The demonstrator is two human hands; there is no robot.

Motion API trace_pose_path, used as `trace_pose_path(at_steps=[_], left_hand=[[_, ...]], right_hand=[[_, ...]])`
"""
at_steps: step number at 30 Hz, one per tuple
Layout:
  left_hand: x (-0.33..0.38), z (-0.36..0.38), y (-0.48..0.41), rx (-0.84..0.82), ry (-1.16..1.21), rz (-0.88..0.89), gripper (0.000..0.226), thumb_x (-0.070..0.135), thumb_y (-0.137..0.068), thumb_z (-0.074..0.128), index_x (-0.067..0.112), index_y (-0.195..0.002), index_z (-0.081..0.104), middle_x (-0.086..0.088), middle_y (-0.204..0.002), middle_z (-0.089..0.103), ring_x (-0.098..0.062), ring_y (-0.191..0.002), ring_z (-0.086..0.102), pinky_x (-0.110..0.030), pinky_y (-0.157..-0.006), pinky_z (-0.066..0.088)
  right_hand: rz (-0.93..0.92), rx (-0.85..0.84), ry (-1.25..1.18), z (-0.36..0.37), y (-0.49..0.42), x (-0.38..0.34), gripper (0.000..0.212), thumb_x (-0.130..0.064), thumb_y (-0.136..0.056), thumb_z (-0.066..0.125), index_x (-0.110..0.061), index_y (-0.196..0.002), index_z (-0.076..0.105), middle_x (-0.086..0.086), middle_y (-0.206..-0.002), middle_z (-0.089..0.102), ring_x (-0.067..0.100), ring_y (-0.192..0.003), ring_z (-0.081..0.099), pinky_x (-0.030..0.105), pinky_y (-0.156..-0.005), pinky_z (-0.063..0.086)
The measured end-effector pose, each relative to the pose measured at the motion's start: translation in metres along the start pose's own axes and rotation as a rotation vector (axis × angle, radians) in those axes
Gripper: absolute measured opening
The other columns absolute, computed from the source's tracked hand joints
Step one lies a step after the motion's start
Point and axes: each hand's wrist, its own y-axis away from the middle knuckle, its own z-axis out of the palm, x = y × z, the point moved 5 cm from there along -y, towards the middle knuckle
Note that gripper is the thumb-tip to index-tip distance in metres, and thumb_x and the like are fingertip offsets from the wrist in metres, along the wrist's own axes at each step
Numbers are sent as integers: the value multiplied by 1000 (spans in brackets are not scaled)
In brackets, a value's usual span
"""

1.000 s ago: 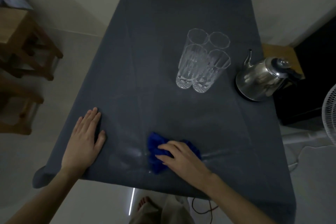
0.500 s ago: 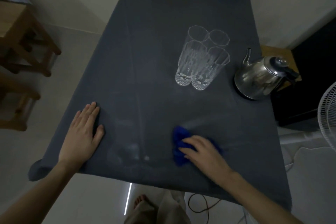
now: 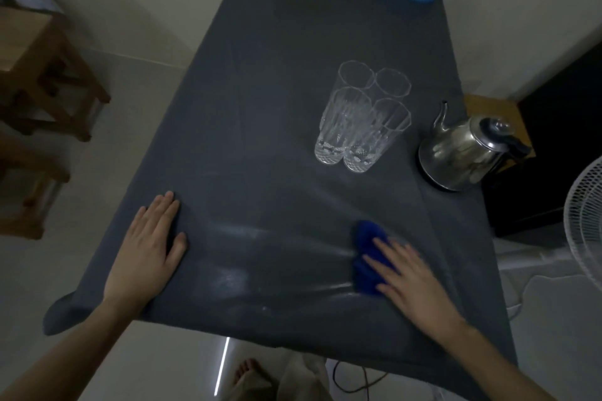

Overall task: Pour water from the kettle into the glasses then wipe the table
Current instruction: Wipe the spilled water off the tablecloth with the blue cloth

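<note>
Four tall clear ribbed glasses (image 3: 361,117) stand clustered mid-bench, with the shiny steel kettle (image 3: 462,153) just right of them. On the grey-clothed bench (image 3: 277,42), the right hand (image 3: 413,277) presses flat, fingers spread, on a crumpled blue cloth (image 3: 366,257) near the front edge. The left hand (image 3: 146,251) lies open, palm down, holding nothing.

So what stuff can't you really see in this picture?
- Blue cloth, head view: the right hand covers part of it, and both are blurred.
- Glasses, head view: dim light, so the water level is unclear.
- Items at the table's far end: cut off by the top edge.
- Fan: cut off by the right edge.
</note>
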Motion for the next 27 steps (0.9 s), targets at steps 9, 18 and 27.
trace_pose_path(at_steps=[9, 18, 27], left_hand=[[-1, 1, 0, 2, -25, -9, 64, 46, -96, 27, 10, -148, 29, -7, -157, 24, -15, -145, 16, -26, -120, -1], [-1, 0, -1, -8, -12, -19, 65, 47, -95, 27, 11, -148, 29, -6, -157, 24, -17, -146, 18, -29, -121, 3], [-1, 1, 0, -21, -6, -19, 65, 49, -96, 26, 13, -150, 26, -4, -158, 22, -15, -147, 15, -30, -121, 2]], right_hand=[[201, 69, -98, 0, -18, -24, 51, -42, -100, 29, -17, -139, 50, 7, -151, 41, 24, -144, 26, 34, -120, 9], [-509, 15, 71, 25, -88, -202, 46, -36, -99, 38, -24, -143, 45, 5, -159, 28, 30, -147, 19, 44, -121, 14], [-359, 40, 145, 13, -81, -144, 44, -31, -93, 38, -24, -128, 63, 4, -144, 52, 26, -133, 48, 42, -115, 31]])
